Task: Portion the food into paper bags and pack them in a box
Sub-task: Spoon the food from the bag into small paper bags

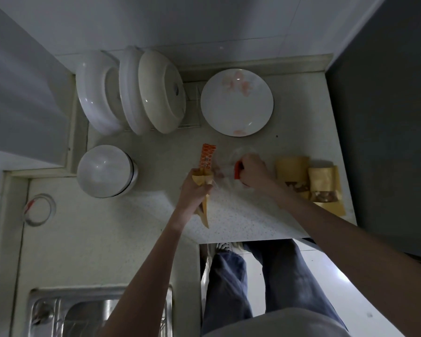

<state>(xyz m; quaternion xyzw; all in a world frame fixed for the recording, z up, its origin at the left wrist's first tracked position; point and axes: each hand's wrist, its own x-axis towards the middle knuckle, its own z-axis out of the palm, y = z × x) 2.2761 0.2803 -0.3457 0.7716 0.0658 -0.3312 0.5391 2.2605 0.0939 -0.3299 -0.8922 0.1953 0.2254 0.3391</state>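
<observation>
Two filled paper bags (309,181) already lie at the right end of the counter (241,215), so she looks to be on a third portion. Her left hand (196,188) is curled round an open paper bag (203,190), held upright near the counter's middle. Just beside it, her right hand (254,172) grips a red scoop (238,170) inside a clear plastic food bag (225,166). Next, I'd judge, the scoop must lift and tip into the bag's mouth. No box is in sight.

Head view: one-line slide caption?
Left hand holds a paper bag; right hand grips a red scoop on the counter.
</observation>
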